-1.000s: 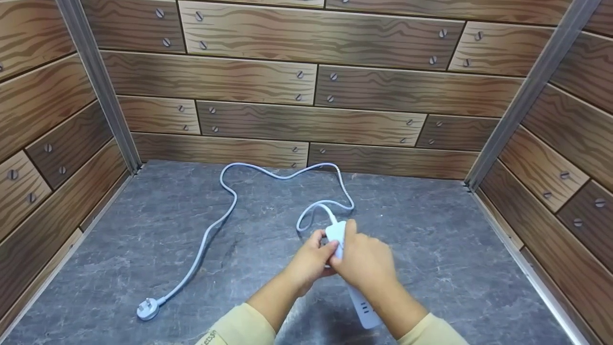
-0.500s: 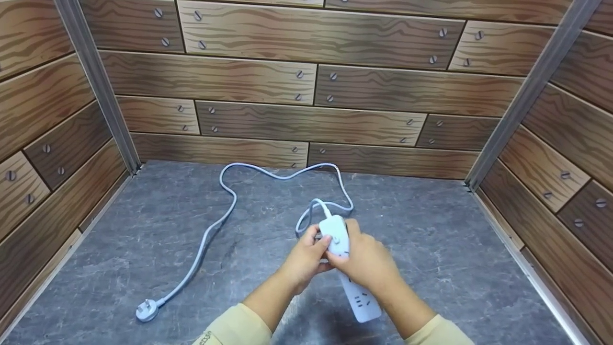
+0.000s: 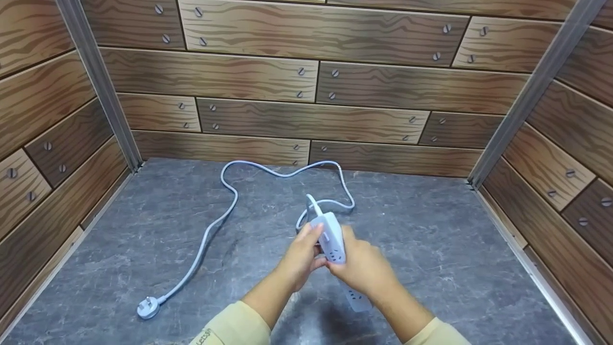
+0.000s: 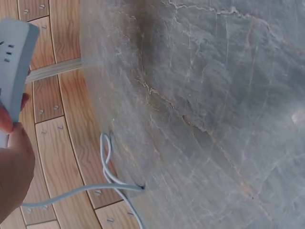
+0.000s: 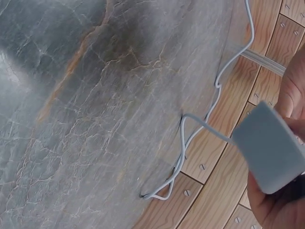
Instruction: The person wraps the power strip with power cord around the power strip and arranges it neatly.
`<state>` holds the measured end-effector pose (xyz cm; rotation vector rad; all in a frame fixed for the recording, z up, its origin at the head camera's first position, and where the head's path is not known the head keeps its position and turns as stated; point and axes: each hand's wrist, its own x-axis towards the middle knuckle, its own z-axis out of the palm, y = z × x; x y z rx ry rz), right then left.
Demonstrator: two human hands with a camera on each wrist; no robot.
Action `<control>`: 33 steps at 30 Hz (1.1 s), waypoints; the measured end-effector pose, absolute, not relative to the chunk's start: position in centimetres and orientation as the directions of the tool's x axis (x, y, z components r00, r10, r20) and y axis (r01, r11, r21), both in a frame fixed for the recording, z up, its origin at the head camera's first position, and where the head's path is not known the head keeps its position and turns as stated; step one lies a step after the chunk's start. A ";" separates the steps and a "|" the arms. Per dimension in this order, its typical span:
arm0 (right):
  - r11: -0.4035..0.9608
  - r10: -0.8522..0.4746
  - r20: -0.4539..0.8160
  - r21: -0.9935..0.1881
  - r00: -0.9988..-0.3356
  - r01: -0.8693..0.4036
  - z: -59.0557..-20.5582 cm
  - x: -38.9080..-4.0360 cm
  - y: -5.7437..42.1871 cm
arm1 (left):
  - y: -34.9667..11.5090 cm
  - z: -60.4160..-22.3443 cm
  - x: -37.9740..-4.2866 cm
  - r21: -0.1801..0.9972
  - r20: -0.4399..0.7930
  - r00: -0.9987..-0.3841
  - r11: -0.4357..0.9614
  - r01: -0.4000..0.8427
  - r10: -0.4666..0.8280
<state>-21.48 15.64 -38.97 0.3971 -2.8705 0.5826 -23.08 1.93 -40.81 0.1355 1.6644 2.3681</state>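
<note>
Both hands hold a white power strip [image 3: 330, 237] above the grey surface, its cord end pointing away and slightly left. My left hand [image 3: 298, 258] grips the far part, its thumb on the upper face. My right hand [image 3: 366, 266] is wrapped round the right side, covering the strip's middle. Socket slots show near the left thumb and again at the near end below the right hand. In the left wrist view, the strip [image 4: 16, 57] is tilted, slots showing. The right wrist view catches the strip's plain face [image 5: 271, 148] close up between fingers.
The strip's white cord [image 3: 234, 199] loops close to the strip, runs along the back and curves down the left side. It ends in a plug [image 3: 148, 307] lying prongs up at front left. Wood-patterned walls [image 3: 268, 81] enclose the grey tabletop [image 3: 416, 215] on three sides.
The strip has rolled in the hands, so sockets now show near the left thumb. Its cord end has shifted left and its near end upward in view. The plug has stayed put.
</note>
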 end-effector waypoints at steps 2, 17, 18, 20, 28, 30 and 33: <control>0.915 -0.237 0.265 -0.263 -0.935 -0.307 -39.0 -21.4 15.6 | 2.1 -40.6 -23.1 0.947 -0.074 -0.971 -0.290 -0.139 0.225; 0.921 -0.288 0.275 -0.182 -0.917 -0.344 -39.9 -20.9 16.7 | 1.9 -40.9 -23.1 0.989 0.008 -0.982 -0.144 -0.020 0.191; 0.910 -0.286 0.255 -0.230 -0.924 -0.345 -40.1 -20.9 17.0 | 1.9 -40.9 -23.0 0.991 0.021 -0.981 -0.133 -0.004 0.192; 0.873 -0.291 0.215 -0.338 -0.932 -0.351 -40.4 -21.0 17.5 | 1.9 -40.9 -22.8 0.993 0.051 -0.980 -0.116 0.028 0.194; 0.530 -0.446 0.037 -0.794 -0.894 -0.297 -41.2 -21.2 19.4 | 1.6 -40.8 -22.7 0.977 0.144 -0.968 -0.183 0.107 0.207; 0.463 -0.472 -0.009 -0.853 -0.882 -0.240 -41.1 -21.3 19.7 | 1.5 -40.8 -22.7 0.971 0.157 -0.963 -0.213 0.110 0.218; 0.431 -0.483 -0.026 -0.877 -0.875 -0.212 -41.0 -21.3 19.9 | 1.5 -40.9 -22.7 0.965 0.160 -0.960 -0.240 0.103 0.231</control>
